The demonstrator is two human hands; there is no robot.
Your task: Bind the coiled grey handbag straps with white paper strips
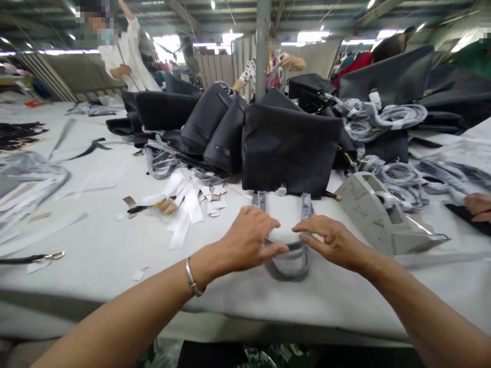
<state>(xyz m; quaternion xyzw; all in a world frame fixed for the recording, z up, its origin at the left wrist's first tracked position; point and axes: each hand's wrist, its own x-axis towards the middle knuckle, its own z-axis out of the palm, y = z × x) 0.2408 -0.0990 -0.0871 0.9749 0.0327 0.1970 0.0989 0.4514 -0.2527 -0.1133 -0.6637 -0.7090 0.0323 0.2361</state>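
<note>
A black handbag lies in front of me with its plastic-wrapped handles looped toward me on the table. Over the left side of the handles is my left hand, thumb and forefinger apart and nothing visible between them. My right hand faces it across the loop, its fingers stretched out and slightly parted beside the right strap. Whether the fingertips touch the wrapping cannot be made out.
A grey tape dispenser stands right of the bag. White paper strips and small cards lie to the left. More black bags and wrapped straps are piled behind. Co-workers stand across the white table, near a metal post.
</note>
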